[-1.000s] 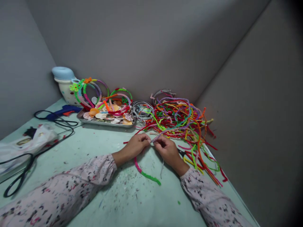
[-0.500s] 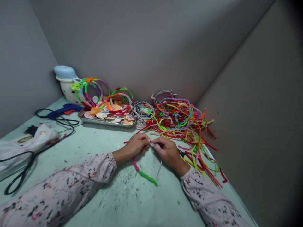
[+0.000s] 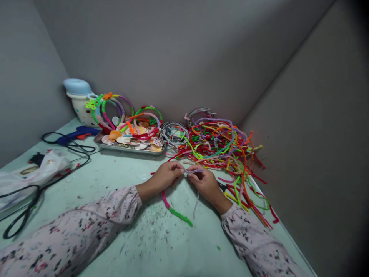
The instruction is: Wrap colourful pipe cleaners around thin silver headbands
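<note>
1. Since the earlier frame, the lilac strand [image 3: 197, 171] has changed its lie: its free end now sticks out to the right across the top of the right hand [image 3: 206, 186], where before it lay down along the fingers. The left hand [image 3: 165, 177] has hardly moved.
2. Both grips are narrow, thumb and fingertips pinched on the fuzzy lilac strand, near the centre of the frame. The two hands almost meet there (the exact join is too small to make out).
3. Below the left hand curves a plush strand [image 3: 179, 216], pink above and green at its end. A thin, smooth grey wire [image 3: 196, 206] hangs below the right hand.
4. Right of centre, a springy tangle of fuzzy stems [image 3: 215, 144] spreads in red, orange, green, purple and yellow. Beside it is a round coil of silvery wire [image 3: 174, 133].
5. Left of centre, a shallow metal tray [image 3: 129, 151] with rounded corners carries ridged, fan-shaped shells [image 3: 123, 140] and fuzzy hoops [image 3: 123, 109].
6. Toward the left edge, a crumpled plastic bag [image 3: 53, 164] and a blue tool [image 3: 75, 133] lie on the pale green, speckled tabletop [image 3: 173, 250].
</note>
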`<state>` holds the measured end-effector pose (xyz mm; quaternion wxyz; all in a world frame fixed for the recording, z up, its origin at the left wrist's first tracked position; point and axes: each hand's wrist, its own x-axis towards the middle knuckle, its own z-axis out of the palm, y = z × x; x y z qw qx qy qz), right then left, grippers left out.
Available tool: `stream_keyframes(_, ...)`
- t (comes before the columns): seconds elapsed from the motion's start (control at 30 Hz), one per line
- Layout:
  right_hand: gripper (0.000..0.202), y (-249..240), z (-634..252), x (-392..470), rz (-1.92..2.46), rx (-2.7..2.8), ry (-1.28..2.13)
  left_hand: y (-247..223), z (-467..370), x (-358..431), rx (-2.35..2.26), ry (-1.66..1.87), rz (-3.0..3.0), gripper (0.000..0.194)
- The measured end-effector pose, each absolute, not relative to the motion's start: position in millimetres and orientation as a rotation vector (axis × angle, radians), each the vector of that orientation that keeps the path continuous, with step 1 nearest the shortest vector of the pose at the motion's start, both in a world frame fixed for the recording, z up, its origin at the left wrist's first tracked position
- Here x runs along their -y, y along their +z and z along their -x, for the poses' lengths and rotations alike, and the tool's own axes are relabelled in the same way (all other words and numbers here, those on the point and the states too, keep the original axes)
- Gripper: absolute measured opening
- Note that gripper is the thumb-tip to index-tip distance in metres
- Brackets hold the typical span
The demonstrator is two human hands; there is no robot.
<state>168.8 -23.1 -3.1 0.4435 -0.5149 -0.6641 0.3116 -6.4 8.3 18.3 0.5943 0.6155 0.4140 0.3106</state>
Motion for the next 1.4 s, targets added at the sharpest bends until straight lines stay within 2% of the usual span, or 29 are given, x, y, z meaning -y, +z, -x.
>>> stream_keyframes(0.8, 0.018, 10.5, -166.7, 28.8, 1.213, 1.899, 0.479, 9.7, 5.1, -12.3, -0.95, 0.666, -1.396, 0.018)
stream_keyframes(0.9, 0.015, 10.1, -167.5, 28.5, 1.221, 1.865, 0.567, 10.2, 5.3, -11.7, -0.952, 0.667, -1.398, 0.018)
stream_keyframes(1.13, 0.013, 3.7, -170.1, 23.9, 1.201, 1.567, 1.017, 9.6, 6.3, -11.0, -0.92, 0.708, -1.449, 0.021)
stream_keyframes(1.4, 0.023, 6.1, -167.0, 21.3, 1.25, 1.452, 1.132, 18.7, 7.0, -7.4, -0.849, 0.72, -1.346, 0.013)
